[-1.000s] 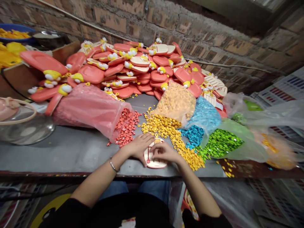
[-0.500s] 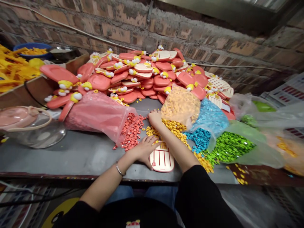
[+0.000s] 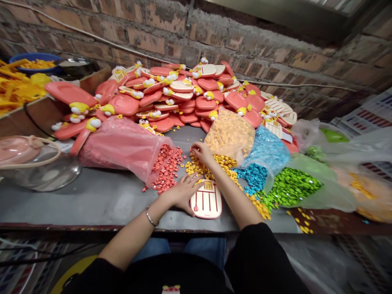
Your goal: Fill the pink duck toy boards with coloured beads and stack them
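Observation:
A cream toy board (image 3: 206, 203) with red grooves and a red rim lies flat near the table's front edge. My left hand (image 3: 184, 191) grips its left side, thumb low and fingers over the top corner. Yellow pieces sit at the board's upper end and a small red piece at its lower left. Beyond the board, my right hand (image 3: 202, 153) is closed in a pinch over the edge of the loose yellow pieces (image 3: 225, 162). What lies between its fingertips is too small to make out. Loose red pieces (image 3: 167, 169) spill out left of both hands.
Pink (image 3: 119, 149), orange-yellow (image 3: 229, 134), blue (image 3: 266, 148) and green (image 3: 327, 183) bags of small pieces surround the work spot. Behind them rises a heap of red and cream boards (image 3: 183, 98) against a brick wall. A clear pitcher (image 3: 45, 173) stands left.
My right hand has risen slightly from the table and its fingers have curled into a pinch. My left hand keeps its grip on the board. The whole view has shifted a little.

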The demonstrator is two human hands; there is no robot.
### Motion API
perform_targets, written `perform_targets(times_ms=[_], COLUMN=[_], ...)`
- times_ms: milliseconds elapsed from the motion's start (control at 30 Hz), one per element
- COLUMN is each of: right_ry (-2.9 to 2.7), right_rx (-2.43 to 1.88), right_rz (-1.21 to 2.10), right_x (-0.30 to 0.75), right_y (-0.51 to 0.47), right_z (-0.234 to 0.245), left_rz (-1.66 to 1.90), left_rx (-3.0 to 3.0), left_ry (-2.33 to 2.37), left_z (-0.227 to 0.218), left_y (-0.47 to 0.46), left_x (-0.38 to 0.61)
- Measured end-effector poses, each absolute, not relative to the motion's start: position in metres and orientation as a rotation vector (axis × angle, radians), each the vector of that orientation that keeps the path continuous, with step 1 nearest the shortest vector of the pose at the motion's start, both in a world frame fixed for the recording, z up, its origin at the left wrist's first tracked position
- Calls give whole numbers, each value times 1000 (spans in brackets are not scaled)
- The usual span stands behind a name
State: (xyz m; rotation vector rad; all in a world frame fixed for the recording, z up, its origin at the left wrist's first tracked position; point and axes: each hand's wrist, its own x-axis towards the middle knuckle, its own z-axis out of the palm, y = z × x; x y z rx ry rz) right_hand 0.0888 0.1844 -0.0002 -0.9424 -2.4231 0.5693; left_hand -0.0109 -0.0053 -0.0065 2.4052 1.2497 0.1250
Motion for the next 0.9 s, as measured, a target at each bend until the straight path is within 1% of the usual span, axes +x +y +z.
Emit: perform_targets(times_ms=[67, 167, 367, 467, 567, 800, 900], right_ry=[-2197, -2016, -1842, -1791, -1822, -2122, -2179], right_rx=[-893, -848, -937, -1033, -1097, -1107, -1081], right_rz=[739, 862, 910, 870, 755, 488, 434], right_x=[108, 139, 197, 215, 224, 224, 226], right_y=[176, 153, 84, 57, 43, 44, 44], right_z=[4, 9, 0, -8, -15, -28, -28], left_rz=[140, 152, 136, 125, 111, 131, 184], left_rx=[2396, 2373, 2369, 2354, 2357, 2378, 2392], left_ry=[1255, 1250, 1234, 1217, 1217, 1231, 1229], left_z=[-6, -4, -2, -4, -5, -5, -6], left_y=[-6, -7, -7, -6, -4, -3, -3], left_x=[-10, -10, -10, -11, -11, -10, -10])
